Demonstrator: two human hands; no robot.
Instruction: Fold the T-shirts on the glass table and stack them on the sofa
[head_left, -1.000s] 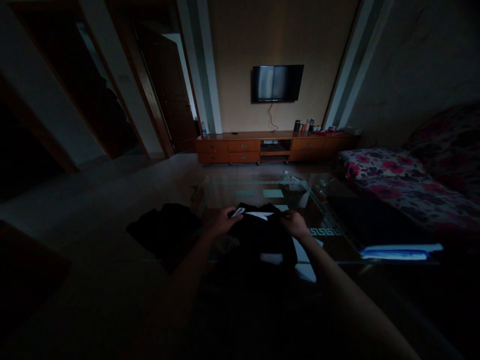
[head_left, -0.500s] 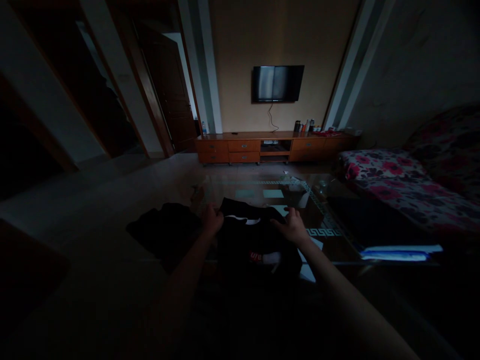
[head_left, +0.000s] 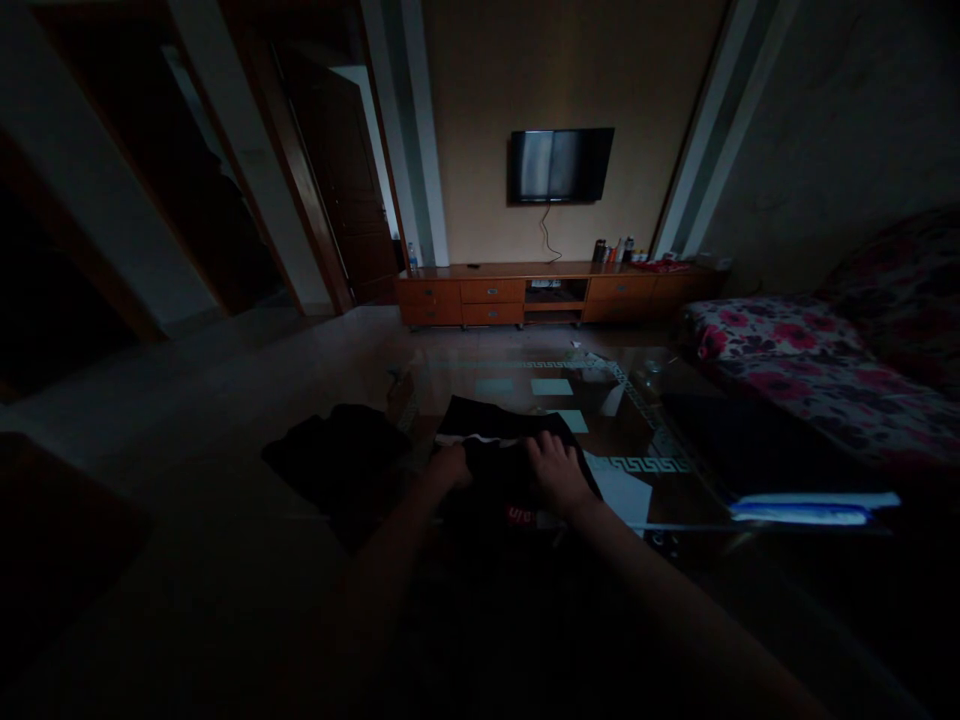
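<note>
A black shirt [head_left: 487,505] lies in front of me at the near side of a glass table [head_left: 450,395]. It bears a small red print with pale letters, and a white strip shows along its upper part. On the shirt's left side my left hand [head_left: 450,466] is closed on the cloth, its fingertips partly hidden in the dark fabric. My right hand [head_left: 559,472] grips the right side, fingers bent down over the cloth. Dim light hides the shirt's lower part. Another dark cloth heap [head_left: 334,450] lies to the left.
Folded dark cloth with white and blue layers [head_left: 810,508] lies at the table's right. Beyond it stands a sofa with a floral cover [head_left: 787,335]. A low wooden cabinet [head_left: 491,290] and a wall television [head_left: 562,165] are at the back.
Both hands have moved closer together and toward me over the shirt. Its upper part is now gathered between them, and more white strip shows on the left.
</note>
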